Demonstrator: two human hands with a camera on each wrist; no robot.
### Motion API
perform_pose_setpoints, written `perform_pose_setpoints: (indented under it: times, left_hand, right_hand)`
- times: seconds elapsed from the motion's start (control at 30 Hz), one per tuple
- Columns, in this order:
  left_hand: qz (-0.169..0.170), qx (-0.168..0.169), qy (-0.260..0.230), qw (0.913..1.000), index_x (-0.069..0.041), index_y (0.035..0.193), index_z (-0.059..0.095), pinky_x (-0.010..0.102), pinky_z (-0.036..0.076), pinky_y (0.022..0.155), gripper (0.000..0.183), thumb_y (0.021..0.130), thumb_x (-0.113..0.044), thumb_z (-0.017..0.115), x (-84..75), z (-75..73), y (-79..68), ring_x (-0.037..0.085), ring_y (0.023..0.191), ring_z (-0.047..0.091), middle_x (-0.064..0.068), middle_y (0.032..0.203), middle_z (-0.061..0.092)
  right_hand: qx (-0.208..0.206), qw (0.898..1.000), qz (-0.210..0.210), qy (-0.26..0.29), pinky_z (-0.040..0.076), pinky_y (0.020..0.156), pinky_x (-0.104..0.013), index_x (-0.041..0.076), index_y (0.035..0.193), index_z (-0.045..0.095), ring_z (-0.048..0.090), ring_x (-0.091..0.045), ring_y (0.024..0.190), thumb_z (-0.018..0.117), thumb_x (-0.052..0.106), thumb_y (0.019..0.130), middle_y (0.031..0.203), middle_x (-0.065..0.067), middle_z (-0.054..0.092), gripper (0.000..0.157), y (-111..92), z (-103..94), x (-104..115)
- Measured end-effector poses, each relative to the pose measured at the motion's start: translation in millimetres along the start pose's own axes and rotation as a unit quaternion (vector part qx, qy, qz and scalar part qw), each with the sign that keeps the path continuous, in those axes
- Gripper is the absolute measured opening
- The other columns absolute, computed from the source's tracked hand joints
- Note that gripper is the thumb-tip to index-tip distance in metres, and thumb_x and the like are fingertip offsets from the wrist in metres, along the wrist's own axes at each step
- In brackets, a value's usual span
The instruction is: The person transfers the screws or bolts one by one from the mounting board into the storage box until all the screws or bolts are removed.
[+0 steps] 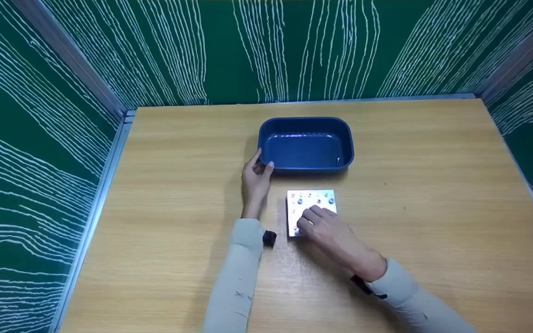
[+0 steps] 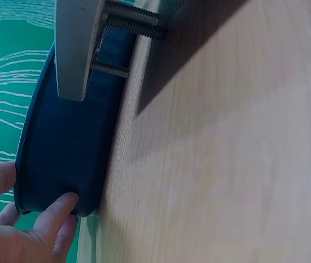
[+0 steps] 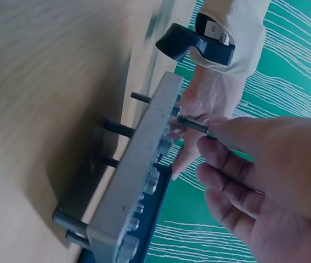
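A square metal plate [image 1: 296,208] carries several bolts, whose threaded ends stick out of its underside in the right wrist view. My right hand [image 1: 329,233] is over the plate; in the right wrist view its thumb and index finger pinch a small bolt [image 3: 195,125] at the plate's upper face. The other right fingers are loosely bent. My left hand [image 1: 256,185] holds the near left corner of a dark blue plastic bin [image 1: 306,170], thumb on the front wall and fingers at the left side. One small bolt [image 1: 338,161] lies inside the bin.
Everything stands on a wooden table [image 1: 169,194]. Green panels [image 1: 225,55] with white wavy lines close off the back and both sides. A black wrist camera [image 1: 269,238] sits at the left cuff, between that arm and the plate.
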State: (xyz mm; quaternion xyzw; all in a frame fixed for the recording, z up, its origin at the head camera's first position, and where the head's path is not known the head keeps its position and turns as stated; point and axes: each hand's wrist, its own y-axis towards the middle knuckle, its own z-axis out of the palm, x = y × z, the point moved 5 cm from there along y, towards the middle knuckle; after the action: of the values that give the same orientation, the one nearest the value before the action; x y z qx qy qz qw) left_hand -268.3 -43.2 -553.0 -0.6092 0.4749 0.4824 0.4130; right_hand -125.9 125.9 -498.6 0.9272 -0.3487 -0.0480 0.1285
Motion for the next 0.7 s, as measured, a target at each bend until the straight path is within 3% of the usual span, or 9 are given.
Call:
perform_pose_setpoints:
  times: [0.23, 0.47, 0.7]
  left_hand:
    - [-0.009, 0.0, -0.001, 1.0, -0.014, 0.156, 0.053, 0.038, 0.053, 0.107, 0.055, 0.103, -0.016, 0.068, 0.8, -0.4, -0.2, 0.028, 0.128, 0.062, 0.017, 0.148, 0.059]
    - [0.005, -0.002, -0.001, 1.0, -0.011, 0.155, 0.055, 0.041, 0.051, 0.111, 0.055, 0.102, -0.014, 0.07, -0.7, -1.1, 0.4, 0.031, 0.131, 0.063, 0.02, 0.149, 0.057]
    - [-0.002, -0.001, -0.001, 1.0, -0.013, 0.155, 0.055, 0.04, 0.051, 0.11, 0.056, 0.102, -0.015, 0.069, -0.8, -1.7, 0.1, 0.03, 0.131, 0.063, 0.019, 0.15, 0.057]
  right_hand:
    - [0.009, 1.0, -0.008, -0.001, 0.06, 0.094, -0.035, 0.007, 0.115, 0.072, 0.067, -0.022, 0.103, 0.081, -0.003, 0.088, 0.108, -0.007, 0.072, 0.029, 2, -8.8, -1]
    - [-0.032, 0.999, -0.027, -0.011, 0.061, 0.087, -0.036, 0.007, 0.105, 0.071, 0.065, -0.023, 0.097, 0.078, -0.005, 0.089, 0.1, -0.006, 0.069, 0.021, 4, -12.5, -3]
    - [-0.042, 0.999, -0.028, 0.006, 0.06, 0.085, -0.036, 0.005, 0.102, 0.072, 0.064, -0.023, 0.095, 0.078, -0.006, 0.088, 0.099, -0.006, 0.069, 0.019, 4, -15.0, -9]
